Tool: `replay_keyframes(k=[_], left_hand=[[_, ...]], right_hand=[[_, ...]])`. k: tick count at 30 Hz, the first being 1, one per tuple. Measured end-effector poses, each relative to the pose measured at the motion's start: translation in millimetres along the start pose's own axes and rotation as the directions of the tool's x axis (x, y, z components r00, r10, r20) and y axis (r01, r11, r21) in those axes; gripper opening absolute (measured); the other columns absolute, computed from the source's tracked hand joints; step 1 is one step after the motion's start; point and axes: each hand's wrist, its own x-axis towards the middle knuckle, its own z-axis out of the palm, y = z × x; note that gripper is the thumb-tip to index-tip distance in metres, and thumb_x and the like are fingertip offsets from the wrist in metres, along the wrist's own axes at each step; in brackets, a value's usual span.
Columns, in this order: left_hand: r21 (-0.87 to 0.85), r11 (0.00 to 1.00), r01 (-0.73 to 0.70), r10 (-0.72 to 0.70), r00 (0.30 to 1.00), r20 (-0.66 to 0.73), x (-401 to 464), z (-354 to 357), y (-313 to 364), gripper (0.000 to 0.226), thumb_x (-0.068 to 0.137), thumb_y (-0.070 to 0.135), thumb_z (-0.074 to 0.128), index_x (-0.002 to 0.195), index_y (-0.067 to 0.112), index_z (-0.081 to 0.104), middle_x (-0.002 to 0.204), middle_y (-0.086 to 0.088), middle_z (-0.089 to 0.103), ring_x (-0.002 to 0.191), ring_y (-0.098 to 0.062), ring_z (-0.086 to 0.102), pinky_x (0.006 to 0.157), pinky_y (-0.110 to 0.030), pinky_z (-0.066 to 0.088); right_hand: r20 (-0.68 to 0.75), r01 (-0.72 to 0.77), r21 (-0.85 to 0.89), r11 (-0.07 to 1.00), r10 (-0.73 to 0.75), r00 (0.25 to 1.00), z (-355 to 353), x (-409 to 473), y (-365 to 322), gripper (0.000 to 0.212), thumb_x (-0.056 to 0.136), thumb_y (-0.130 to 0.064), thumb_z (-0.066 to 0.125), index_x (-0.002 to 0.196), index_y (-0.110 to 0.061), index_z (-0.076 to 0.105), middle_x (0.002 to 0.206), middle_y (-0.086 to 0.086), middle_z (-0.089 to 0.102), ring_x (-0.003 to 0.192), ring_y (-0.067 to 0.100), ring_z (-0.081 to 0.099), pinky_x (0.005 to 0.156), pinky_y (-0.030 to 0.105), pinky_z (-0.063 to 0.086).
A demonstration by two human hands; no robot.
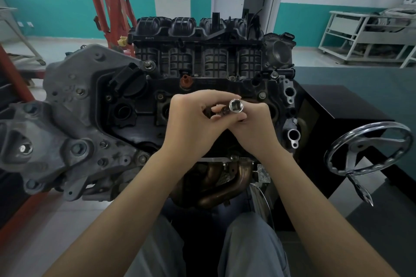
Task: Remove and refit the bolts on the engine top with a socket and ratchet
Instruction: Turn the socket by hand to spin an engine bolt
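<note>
Centre frame, above the engine top (202, 87): left hand (191, 119) and right hand (252, 126) fingers pinching the socket (236, 105), square drive upward, likely readying it for the ratchet.

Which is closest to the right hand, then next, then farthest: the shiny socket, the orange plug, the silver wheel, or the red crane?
From the right hand, in the head view:
1. Shiny socket, pinched in its fingers.
2. Orange plug, on the engine top, up and left.
3. Silver wheel, off to the right.
4. Red crane, far back on the left.
</note>
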Motion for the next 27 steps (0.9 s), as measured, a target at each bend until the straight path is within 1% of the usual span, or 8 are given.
replay_keyframes(k=[4, 7, 11, 15, 19, 22, 25, 27], left_hand=[[-0.099, 0.995, 0.019, -0.018, 1.0, 0.015, -1.2, 1.2, -0.4, 0.029, 0.077, 0.003, 0.075, 0.104, 0.014, 0.071, 0.095, 0.005, 0.072, 0.094, -0.007, 0.069, 0.086, -0.027, 0.055], [-0.245, 0.968, 0.049, -0.027, 0.995, 0.093, -1.8, -0.3, -2.3, 0.032, 0.081, -0.001, 0.068, 0.11, 0.011, 0.066, 0.102, -0.008, 0.072, 0.1, -0.019, 0.069, 0.09, -0.043, 0.054], [-0.162, 0.987, 0.017, -0.002, 0.996, 0.092, -1.6, 0.5, -2.9, 0.028, 0.077, 0.002, 0.075, 0.104, 0.008, 0.07, 0.099, -0.004, 0.073, 0.097, -0.014, 0.069, 0.087, -0.038, 0.056], [-0.028, 0.999, -0.032, 0.031, 0.999, -0.031, -1.3, 2.8, -2.3, 0.026, 0.075, 0.005, 0.077, 0.096, 0.019, 0.071, 0.089, 0.01, 0.071, 0.086, -0.003, 0.069, 0.079, -0.026, 0.056], [-0.187, 0.982, 0.004, 0.012, 0.996, 0.083, -0.2, -2.5, -2.5, 0.031, 0.082, -0.002, 0.067, 0.11, 0.009, 0.066, 0.099, 0.0, 0.071, 0.097, -0.012, 0.069, 0.088, -0.032, 0.055], [-0.179, 0.984, 0.022, 0.002, 0.992, 0.129, 0.7, -4.1, -3.2, 0.027, 0.081, -0.004, 0.069, 0.107, 0.003, 0.068, 0.1, -0.007, 0.072, 0.099, -0.016, 0.069, 0.089, -0.037, 0.055], [-0.049, 0.999, 0.008, -0.007, 1.0, 0.015, 0.4, -2.2, -2.9, 0.022, 0.074, 0.005, 0.08, 0.095, 0.009, 0.073, 0.09, -0.001, 0.074, 0.088, -0.011, 0.07, 0.079, -0.036, 0.057], [-0.06, 0.998, 0.007, -0.008, 1.0, -0.011, -0.4, -1.4, -3.0, 0.022, 0.074, 0.006, 0.08, 0.094, 0.011, 0.074, 0.088, 0.003, 0.073, 0.086, -0.009, 0.07, 0.077, -0.031, 0.057]], right_hand=[[0.012, 0.033, -0.008, 0.999, -0.033, 0.999, 0.1, 0.5, -1.9, 0.013, 0.085, -0.009, 0.067, 0.097, -0.008, 0.072, 0.084, -0.019, 0.065, 0.081, 0.002, 0.066, 0.071, 0.021, 0.052], [0.023, 0.003, -0.007, 1.0, -0.002, 1.0, -0.6, 0.0, -1.2, 0.013, 0.086, -0.01, 0.063, 0.094, -0.009, 0.073, 0.081, -0.011, 0.067, 0.077, 0.009, 0.066, 0.068, 0.034, 0.053], [-0.016, -0.034, 0.025, 0.999, 0.035, 0.999, 1.4, -0.3, 0.0, 0.011, 0.081, -0.008, 0.072, 0.089, -0.014, 0.076, 0.079, 0.004, 0.073, 0.075, 0.022, 0.069, 0.066, 0.048, 0.053], [-0.007, 0.009, -0.018, 1.0, -0.009, 1.0, 1.2, 0.5, -1.8, 0.014, 0.082, -0.007, 0.07, 0.095, -0.01, 0.074, 0.084, -0.004, 0.072, 0.081, 0.012, 0.069, 0.072, 0.035, 0.056], [0.04, 0.042, 0.016, 0.999, -0.043, 0.998, -0.9, 0.8, -4.1, 0.024, 0.085, -0.008, 0.061, 0.103, -0.022, 0.065, 0.086, -0.028, 0.062, 0.083, -0.007, 0.063, 0.073, 0.014, 0.049], [-0.006, 0.01, 0.004, 1.0, -0.01, 1.0, 0.0, 0.3, -1.4, 0.02, 0.083, -0.005, 0.067, 0.097, -0.019, 0.072, 0.081, -0.017, 0.068, 0.079, 0.002, 0.067, 0.07, 0.025, 0.052], [-0.027, 0.005, -0.006, 1.0, -0.005, 1.0, 1.6, 0.5, -1.7, 0.014, 0.082, -0.005, 0.071, 0.094, -0.009, 0.075, 0.084, -0.001, 0.074, 0.08, 0.013, 0.07, 0.07, 0.04, 0.056], [-0.01, 0.034, 0.008, 0.999, -0.034, 0.999, 1.0, 0.6, -4.4, 0.013, 0.083, -0.013, 0.068, 0.094, -0.017, 0.073, 0.084, -0.016, 0.072, 0.081, 0.003, 0.068, 0.07, 0.026, 0.055]])
